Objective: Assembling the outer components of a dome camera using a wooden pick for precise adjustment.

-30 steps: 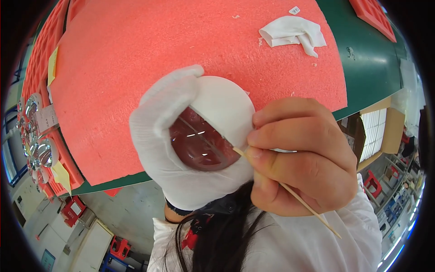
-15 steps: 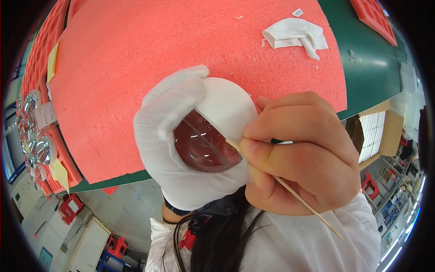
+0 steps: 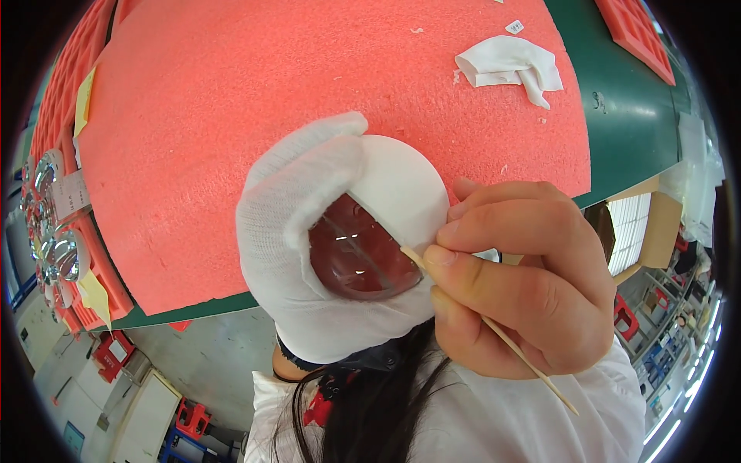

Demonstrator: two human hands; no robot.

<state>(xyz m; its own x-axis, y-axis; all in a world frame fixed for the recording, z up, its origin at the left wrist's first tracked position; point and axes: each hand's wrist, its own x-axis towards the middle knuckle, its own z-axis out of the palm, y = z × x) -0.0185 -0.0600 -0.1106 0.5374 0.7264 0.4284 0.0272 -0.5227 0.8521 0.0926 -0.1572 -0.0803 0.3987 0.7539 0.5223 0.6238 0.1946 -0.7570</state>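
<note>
My left hand (image 3: pixel 266 224), in a white knitted glove, is wrapped round the edge of a round glass lens (image 3: pixel 351 255). One half of its face is matte white (image 3: pixel 405 174); the other shows glossy dark red with bright reflections, divided by a straight line. Between bare thumb and fingers, my right hand (image 3: pixel 540 285) pinches a thin wooden stick (image 3: pixel 529 363). The stick's upper tip is at the glossy half near the dividing line, by the lens's right edge; whether it touches the glass I cannot tell. Its pointed lower end sticks out below my hand.
A pink foam sheet (image 3: pixel 193 139) covers much of the green table (image 3: pixel 625 116). On the sheet lies a crumpled white cloth (image 3: pixel 513 65) beside a small label (image 3: pixel 515 27). Several shiny round lenses (image 3: pixel 65 255) sit in pink foam trays at the left. An open cardboard box (image 3: pixel 656 231) stands at the right.
Both hands, with the lens and stick, appear slightly further right and lower. The right hand has dropped a little more than the left, and its grip looks the same. The background has shifted slightly too.
</note>
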